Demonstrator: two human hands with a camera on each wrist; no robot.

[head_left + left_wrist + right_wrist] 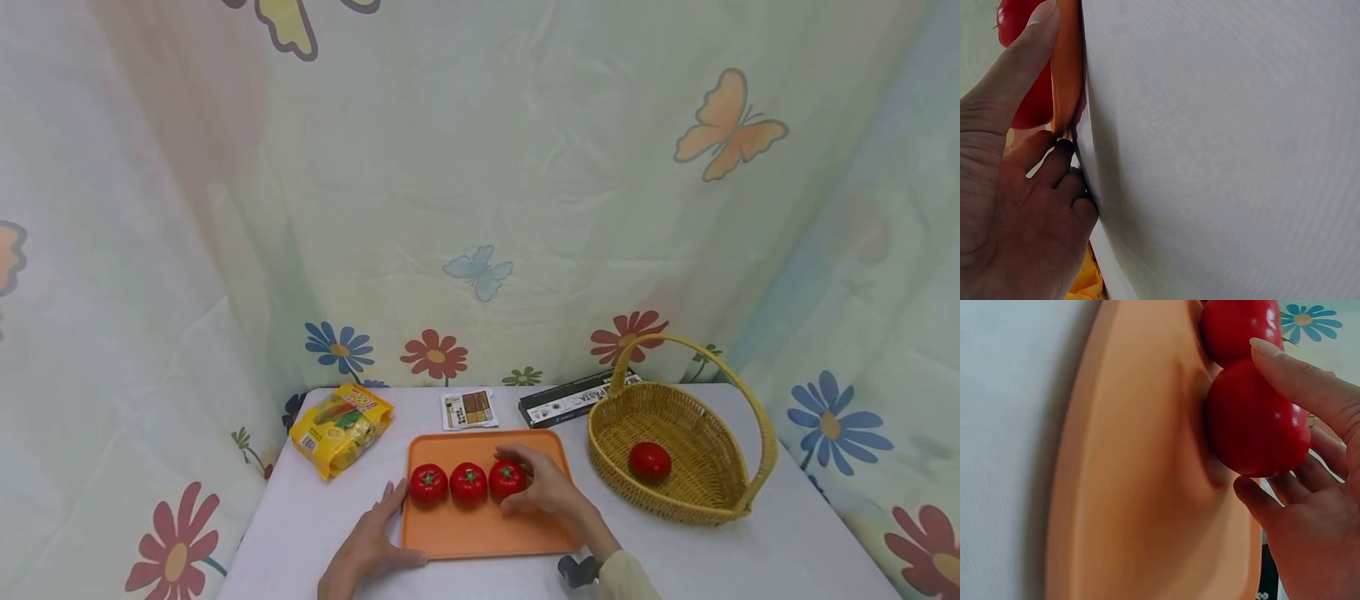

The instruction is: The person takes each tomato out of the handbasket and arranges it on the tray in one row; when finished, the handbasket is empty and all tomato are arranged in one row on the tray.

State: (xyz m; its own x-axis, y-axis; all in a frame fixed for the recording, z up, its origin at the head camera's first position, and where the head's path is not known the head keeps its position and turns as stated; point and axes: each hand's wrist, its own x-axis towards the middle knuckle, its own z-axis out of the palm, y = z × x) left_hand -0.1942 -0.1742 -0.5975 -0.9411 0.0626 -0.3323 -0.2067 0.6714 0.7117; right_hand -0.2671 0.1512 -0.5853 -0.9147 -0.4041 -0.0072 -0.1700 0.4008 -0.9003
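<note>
An orange tray (480,537) lies on the white-covered table, bearing three red tomatoes in a row: a left tomato (428,487), a middle tomato (468,487) and a right tomato (505,481). My right hand (551,487) holds the right tomato, thumb on its near side and fingers round the far side. That tomato touches its neighbour in the right wrist view (1254,422). At the tray's near left corner, my left hand (369,537) rests spread, fingers along the left edge and thumb at the near edge. The thumb (1019,65) partly hides a tomato in the left wrist view.
Right of the tray stands a wicker basket (720,433) with a tall handle and one red tomato (649,462) inside. Behind are a yellow food bag (341,427), a small packet (468,410) and a black pasta box (570,398). A patterned curtain (480,167) encloses the table.
</note>
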